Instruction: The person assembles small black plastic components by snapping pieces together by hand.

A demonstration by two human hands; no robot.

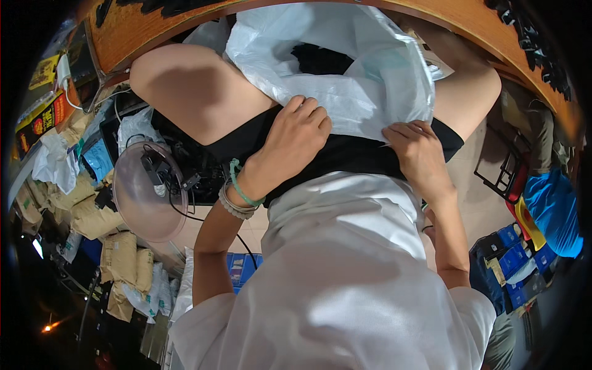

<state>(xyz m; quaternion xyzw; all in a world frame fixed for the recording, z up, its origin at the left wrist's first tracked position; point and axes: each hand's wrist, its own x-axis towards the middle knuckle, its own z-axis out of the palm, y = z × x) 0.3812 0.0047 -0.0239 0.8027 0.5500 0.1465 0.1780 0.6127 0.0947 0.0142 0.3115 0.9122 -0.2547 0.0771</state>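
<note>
Head view, looking down on a seated person's lap. A large white woven plastic sack (345, 74) lies across the thighs, its mouth gaping toward the top of frame with a dark item (320, 58) inside; what that item is cannot be told. The left hand (293, 142) rests on the sack's lower edge, fingers (308, 111) curled and pinching the material against the black shorts (345, 154). The right hand (419, 154) grips the same edge further along, fingers closed on the fabric. Both hands are in contact with the sack and stand near each other, not touching.

The left wrist carries a green cord band and a beaded bracelet (237, 203). A white shirt (345, 265) fills the lower centre and hides everything beneath the forearms.

A curved wooden counter (154, 24) runs along the upper rim. To the person's left stands a clear round plastic disc (145, 191) with black cables behind it, then stacked tan sacks (117, 253) and white bags. To the right, a black wire rack (502, 169), blue fabric (555, 209) and blue boxes (512, 256) crowd the floor.
</note>
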